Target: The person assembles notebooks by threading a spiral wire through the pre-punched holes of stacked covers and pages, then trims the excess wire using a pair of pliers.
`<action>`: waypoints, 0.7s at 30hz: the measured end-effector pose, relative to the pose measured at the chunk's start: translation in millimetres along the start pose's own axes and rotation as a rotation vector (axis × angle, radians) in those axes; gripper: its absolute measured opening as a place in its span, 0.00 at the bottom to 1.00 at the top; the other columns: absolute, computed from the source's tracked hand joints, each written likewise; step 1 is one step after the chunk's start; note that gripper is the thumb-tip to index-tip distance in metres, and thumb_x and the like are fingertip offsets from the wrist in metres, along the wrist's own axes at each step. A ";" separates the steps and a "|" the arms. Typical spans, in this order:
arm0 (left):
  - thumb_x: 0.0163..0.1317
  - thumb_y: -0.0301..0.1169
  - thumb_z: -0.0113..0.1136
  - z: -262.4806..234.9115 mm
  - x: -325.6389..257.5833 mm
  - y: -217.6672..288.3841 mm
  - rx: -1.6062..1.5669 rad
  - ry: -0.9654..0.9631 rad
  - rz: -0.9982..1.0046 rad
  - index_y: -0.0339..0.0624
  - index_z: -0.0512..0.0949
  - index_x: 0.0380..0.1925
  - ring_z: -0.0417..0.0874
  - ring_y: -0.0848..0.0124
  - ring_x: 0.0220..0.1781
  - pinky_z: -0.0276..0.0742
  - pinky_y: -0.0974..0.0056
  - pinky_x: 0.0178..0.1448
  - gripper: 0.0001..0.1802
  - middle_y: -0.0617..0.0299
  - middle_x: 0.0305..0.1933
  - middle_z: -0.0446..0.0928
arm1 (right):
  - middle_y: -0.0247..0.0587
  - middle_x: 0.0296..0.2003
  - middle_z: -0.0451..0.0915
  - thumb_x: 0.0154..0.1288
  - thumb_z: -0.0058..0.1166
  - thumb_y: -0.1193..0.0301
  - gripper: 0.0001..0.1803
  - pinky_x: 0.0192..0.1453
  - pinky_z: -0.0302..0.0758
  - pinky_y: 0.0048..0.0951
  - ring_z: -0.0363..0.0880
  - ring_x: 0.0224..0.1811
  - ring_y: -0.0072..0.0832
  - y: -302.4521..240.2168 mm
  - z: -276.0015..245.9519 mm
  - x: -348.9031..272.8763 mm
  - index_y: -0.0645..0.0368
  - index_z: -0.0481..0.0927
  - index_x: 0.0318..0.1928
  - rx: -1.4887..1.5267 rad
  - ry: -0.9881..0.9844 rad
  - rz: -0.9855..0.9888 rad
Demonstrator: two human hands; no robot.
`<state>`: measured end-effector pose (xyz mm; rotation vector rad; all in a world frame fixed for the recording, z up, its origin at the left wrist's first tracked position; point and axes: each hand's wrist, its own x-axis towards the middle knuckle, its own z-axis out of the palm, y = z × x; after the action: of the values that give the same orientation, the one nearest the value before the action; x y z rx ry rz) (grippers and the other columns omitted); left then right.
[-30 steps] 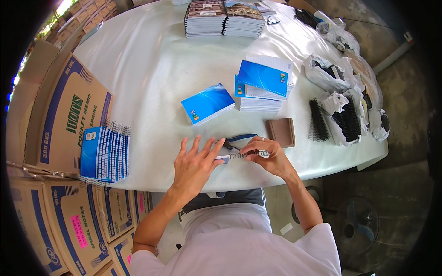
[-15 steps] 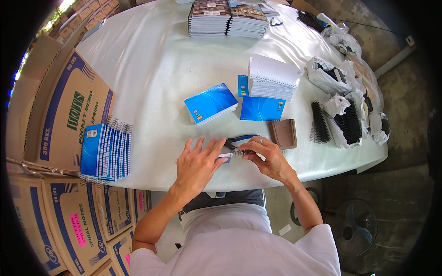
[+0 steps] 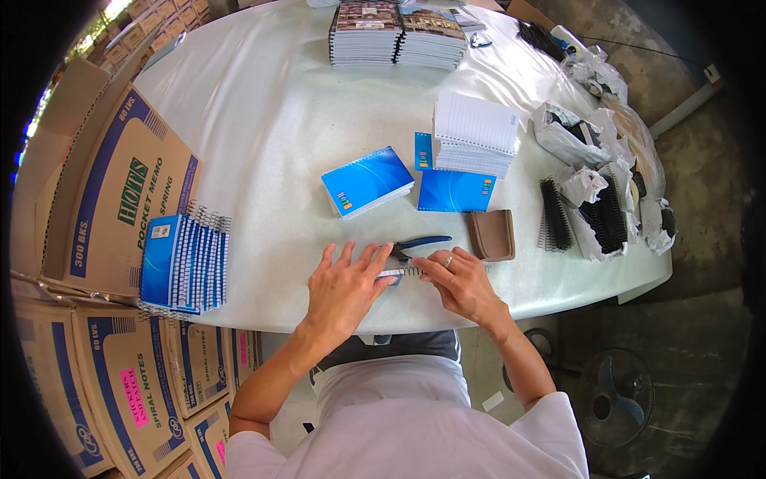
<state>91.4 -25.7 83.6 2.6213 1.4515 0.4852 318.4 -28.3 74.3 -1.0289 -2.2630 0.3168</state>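
My left hand (image 3: pixel 347 287) lies flat with fingers spread on a small blue notebook (image 3: pixel 391 276) at the near edge of the white table (image 3: pixel 263 120), pressing it down. My right hand (image 3: pixel 456 283) pinches the notebook's wire spiral (image 3: pixel 411 271), which sticks out between the two hands. Blue-handled pliers (image 3: pixel 421 242) lie on the table just beyond my fingertips, touched by neither hand.
Farther out lie a blue notebook (image 3: pixel 367 180), a loose blue cover (image 3: pixel 455 191) and a white spiral-bound page stack (image 3: pixel 475 144). At the right are a brown pouch (image 3: pixel 491 235), black coils (image 3: pixel 554 215) and bags (image 3: pixel 606 207). Upright blue notebooks (image 3: pixel 183 259) and cardboard boxes (image 3: pixel 120 191) stand at the left.
The blue cover that lay on top of the page stack now lies on the table in front of it, leaving white pages bare. My hands have stayed on the small notebook.
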 end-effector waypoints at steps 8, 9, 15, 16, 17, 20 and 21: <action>0.62 0.43 0.62 0.8 3.1 4.8 -0.126 -0.071 0.050 0.59 0.73 0.64 0.81 0.55 0.60 0.78 0.52 0.60 0.28 0.62 0.60 0.79 | 0.43 0.38 0.76 0.61 0.61 0.74 0.15 0.40 0.77 0.39 0.79 0.37 0.42 -19.0 -13.8 12.0 0.60 0.77 0.49 -0.034 -0.185 0.059; 0.62 0.43 0.63 1.3 3.1 4.3 -0.125 -0.087 0.048 0.60 0.73 0.64 0.81 0.56 0.60 0.79 0.53 0.58 0.28 0.62 0.60 0.79 | 0.43 0.38 0.77 0.61 0.61 0.74 0.15 0.39 0.77 0.39 0.79 0.37 0.43 -21.0 -15.4 13.5 0.60 0.77 0.48 -0.012 -0.180 0.071; 0.63 0.47 0.60 -13.4 7.8 7.3 -0.092 -0.319 0.054 0.65 0.74 0.63 0.83 0.60 0.55 0.84 0.53 0.45 0.26 0.65 0.60 0.79 | 0.43 0.44 0.79 0.58 0.62 0.78 0.13 0.46 0.78 0.39 0.81 0.43 0.43 -21.8 -26.2 10.6 0.61 0.78 0.45 0.161 -0.413 0.250; 0.64 0.48 0.59 -15.5 8.7 6.0 -0.060 -0.410 0.064 0.66 0.74 0.63 0.83 0.60 0.55 0.85 0.53 0.43 0.26 0.66 0.60 0.79 | 0.41 0.46 0.79 0.57 0.62 0.80 0.13 0.49 0.78 0.38 0.80 0.46 0.41 -8.2 -29.9 6.3 0.61 0.78 0.44 0.215 -0.360 0.218; 0.63 0.49 0.59 -15.0 9.1 3.8 -0.060 -0.436 0.110 0.66 0.73 0.63 0.83 0.60 0.54 0.85 0.53 0.43 0.26 0.67 0.60 0.79 | 0.39 0.48 0.79 0.55 0.63 0.83 0.14 0.51 0.77 0.37 0.80 0.48 0.40 5.5 -39.5 2.3 0.61 0.79 0.43 0.267 -0.308 0.188; 0.62 0.53 0.56 -10.5 6.1 -3.2 -0.056 -0.468 0.224 0.68 0.72 0.64 0.83 0.60 0.54 0.85 0.54 0.43 0.28 0.69 0.61 0.78 | 0.46 0.64 0.70 0.45 0.70 0.82 0.26 0.66 0.73 0.42 0.69 0.66 0.46 52.0 -86.6 -12.5 0.53 0.81 0.48 -0.100 -0.333 0.342; 0.62 0.54 0.56 -5.8 7.1 -4.9 -0.050 -0.449 0.267 0.69 0.71 0.64 0.82 0.59 0.56 0.85 0.55 0.44 0.29 0.70 0.62 0.78 | 0.46 0.66 0.68 0.42 0.73 0.80 0.29 0.67 0.71 0.44 0.67 0.68 0.47 67.3 -95.2 -20.1 0.50 0.82 0.49 -0.280 -0.363 0.345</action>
<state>89.0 -17.5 89.5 2.6610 0.9490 -0.0529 428.4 -2.0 108.9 -1.6279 -2.4916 0.3592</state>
